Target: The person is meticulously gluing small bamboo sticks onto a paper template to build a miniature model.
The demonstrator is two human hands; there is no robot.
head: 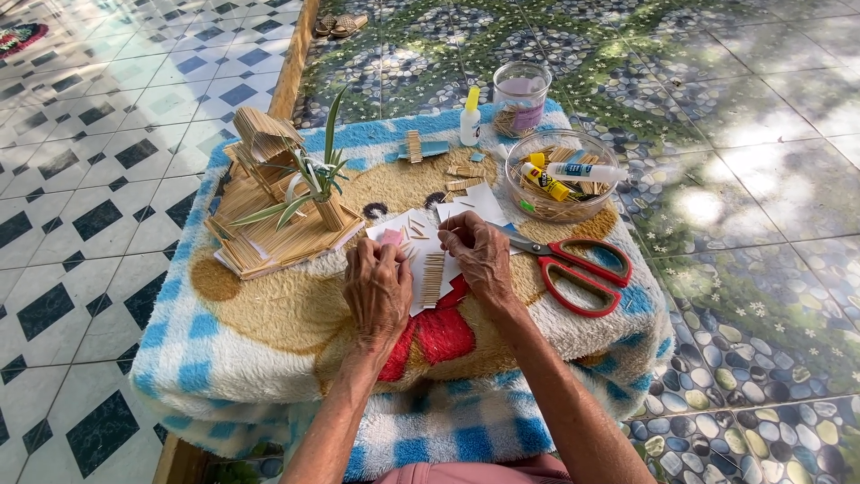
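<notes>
Now I'm pinching one thin stick between right hand [481,254] fingers, left hand [377,285] pressing flat on white paper [421,235] left of scissors [573,269], lining it alongside the glued stick row [433,278].

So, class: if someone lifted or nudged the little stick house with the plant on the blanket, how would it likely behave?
The stick house looks built of thin sticks, so it is probably light and fragile. The tall plant may make it tip if pushed. The fuzzy blanket would likely stop it sliding.
</notes>
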